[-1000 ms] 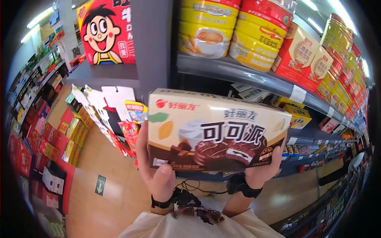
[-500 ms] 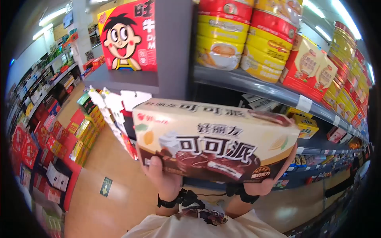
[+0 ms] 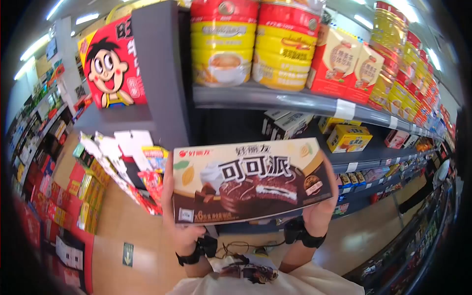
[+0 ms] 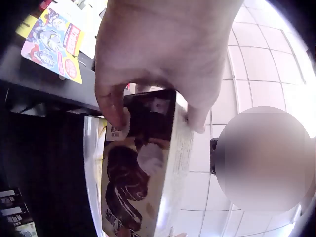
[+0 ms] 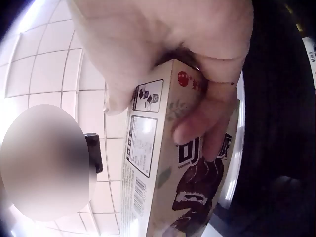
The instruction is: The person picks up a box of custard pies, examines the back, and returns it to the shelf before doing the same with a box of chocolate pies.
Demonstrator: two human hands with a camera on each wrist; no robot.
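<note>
Both hands hold a cream and brown box of chocolate pies (image 3: 246, 199) in front of the shelves, its printed front facing the head camera. At its left end, the left hand (image 3: 181, 235) grips the side, the thumb near the lower edge. The right hand (image 3: 318, 217) grips the opposite end. In the left wrist view, the left hand (image 4: 163, 47) spans the box end, with fingers on one broad face and the thumb across the narrow side. The right wrist view has the right hand (image 5: 168, 34) straddling its end likewise, fingertips lying on a printed face beside narrow-side labels.
Behind the box stands a dark shelf unit (image 3: 275, 101) with yellow and red canisters (image 3: 223, 44) and red boxes (image 3: 339, 64) on top. Lower down are yellow boxes (image 3: 350, 138). A red cartoon box (image 3: 110, 64) stands left, above hanging packets (image 3: 153, 184). More goods line the far left.
The box tipped so its top face showed half a second ago; now its front faces the head camera squarely. The left thumb has slid from the front to the lower edge. The head view shifted.
</note>
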